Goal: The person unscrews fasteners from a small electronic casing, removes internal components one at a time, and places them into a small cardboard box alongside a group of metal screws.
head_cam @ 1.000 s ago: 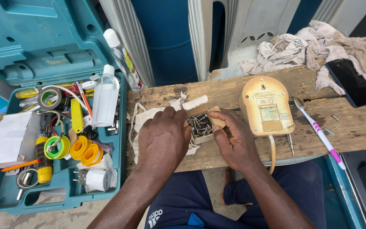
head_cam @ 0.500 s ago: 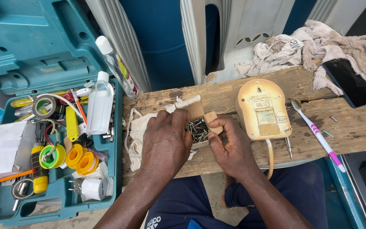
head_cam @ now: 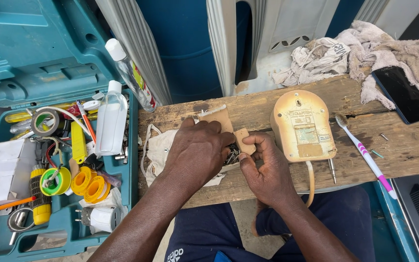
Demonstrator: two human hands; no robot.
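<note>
Sorting: both hands work over a small cardboard box (head_cam: 229,145) of screws (head_cam: 231,156) near the middle of the wooden plank (head_cam: 267,182).
Left hand: the left hand (head_cam: 197,153) lies knuckles-up over the box, fingers curled down into it; whether it pinches a screw I cannot tell, as its own back hides the fingertips.
Right hand: the right hand (head_cam: 263,167) pinches a torn cardboard flap (head_cam: 242,139) of the box between thumb and forefinger, closed lightly on it.
Box position: it sits on a pale cloth (head_cam: 158,150), just left of the yellowed plastic device (head_cam: 302,125).
Handling, by my judgement: the box looks light, soft and already torn, so the flaps would give way; its side walls or underside seem the safer hold. The screws look small, hard and apt to roll or spill, best taken one at a time by the fingertips.
Edges: the near edge of the plank runs close under both wrists, with open drop to the lap beyond it; loose screws (head_cam: 377,153) already lie on the wood at right.
Open room: bare wood lies in front of the right hand toward the device; a toothbrush (head_cam: 364,155) and a dark phone (head_cam: 402,94) crowd the far right.
Left side: the open teal toolbox (head_cam: 129,194) stands against the plank's end, a clear bottle (head_cam: 111,121) inside.
</note>
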